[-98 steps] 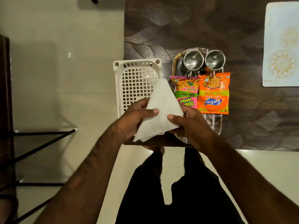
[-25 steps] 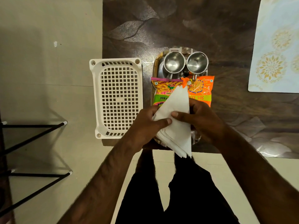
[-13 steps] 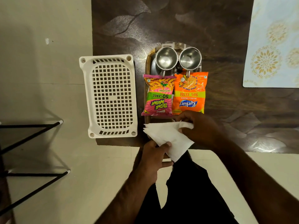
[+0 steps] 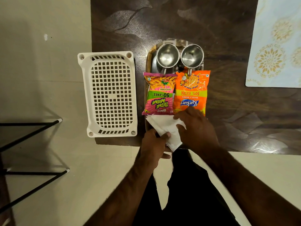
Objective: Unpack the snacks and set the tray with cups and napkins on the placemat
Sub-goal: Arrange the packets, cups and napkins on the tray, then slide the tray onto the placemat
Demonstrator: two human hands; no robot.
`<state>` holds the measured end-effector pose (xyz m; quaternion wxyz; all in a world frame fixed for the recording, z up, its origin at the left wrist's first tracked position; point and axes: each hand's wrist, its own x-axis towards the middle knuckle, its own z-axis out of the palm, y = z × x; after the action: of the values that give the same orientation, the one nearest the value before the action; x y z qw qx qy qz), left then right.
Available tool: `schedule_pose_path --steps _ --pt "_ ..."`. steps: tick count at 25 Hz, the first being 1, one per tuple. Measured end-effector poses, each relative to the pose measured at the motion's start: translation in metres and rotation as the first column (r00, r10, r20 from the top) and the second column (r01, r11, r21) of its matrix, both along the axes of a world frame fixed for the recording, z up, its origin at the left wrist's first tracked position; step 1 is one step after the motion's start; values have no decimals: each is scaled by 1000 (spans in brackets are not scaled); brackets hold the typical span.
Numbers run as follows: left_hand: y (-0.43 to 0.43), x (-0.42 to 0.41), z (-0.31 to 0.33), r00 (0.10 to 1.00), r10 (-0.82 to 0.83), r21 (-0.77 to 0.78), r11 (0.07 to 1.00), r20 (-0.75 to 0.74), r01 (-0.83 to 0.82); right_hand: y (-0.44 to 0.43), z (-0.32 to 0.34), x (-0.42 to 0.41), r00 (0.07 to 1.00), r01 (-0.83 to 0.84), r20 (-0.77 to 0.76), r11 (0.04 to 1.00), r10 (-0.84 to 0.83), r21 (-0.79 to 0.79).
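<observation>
A steel tray (image 4: 148, 62) on the dark table carries two steel cups (image 4: 167, 55) (image 4: 192, 54) at its far end. Below them lie a pink snack bag (image 4: 158, 95) and an orange snack bag (image 4: 191, 92) side by side. White folded napkins (image 4: 164, 126) rest on the tray's near end. My left hand (image 4: 154, 144) pinches their near left edge with thumb on top. My right hand (image 4: 197, 129) presses on their right side, fingers touching the orange bag's bottom. The pale floral placemat (image 4: 275, 46) lies at the far right.
An empty white plastic basket (image 4: 109, 95) sits left of the tray, overhanging the table's left edge. The near table edge (image 4: 244, 153) runs just below my hands. Black metal chair legs (image 4: 31, 132) stand on the floor at left.
The napkins came down from in front of the snack bags onto the tray's near end. Both hands followed them and still hold them.
</observation>
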<state>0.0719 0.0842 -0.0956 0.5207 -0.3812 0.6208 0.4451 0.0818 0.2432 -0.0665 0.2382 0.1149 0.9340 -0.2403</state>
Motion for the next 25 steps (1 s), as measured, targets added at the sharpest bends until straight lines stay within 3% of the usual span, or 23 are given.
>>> schedule_pose_path --steps 4,7,11,13,18,21,25 --pt "2 -12 11 954 -292 -33 955 75 295 -6 -8 4 982 -118 135 987 132 -107" --pt "3 -23 15 902 -387 18 920 189 391 -12 -9 4 964 -168 194 981 184 -94" --pt "-2 -18 20 887 -461 -43 886 36 462 -19 -4 10 977 -140 154 989 146 -52" --pt "-5 -17 23 878 -479 -37 877 -14 479 -20 -3 12 988 -121 98 993 119 14" --pt "-18 -17 35 870 -489 13 872 56 489 -27 0 14 982 -138 132 990 132 34" --pt "-44 -16 45 902 -419 -87 907 -101 412 -40 10 5 999 -49 19 998 50 -24" --pt "-89 -42 53 875 -364 -283 918 -320 278 -77 16 -39 1000 19 20 977 -15 -211"
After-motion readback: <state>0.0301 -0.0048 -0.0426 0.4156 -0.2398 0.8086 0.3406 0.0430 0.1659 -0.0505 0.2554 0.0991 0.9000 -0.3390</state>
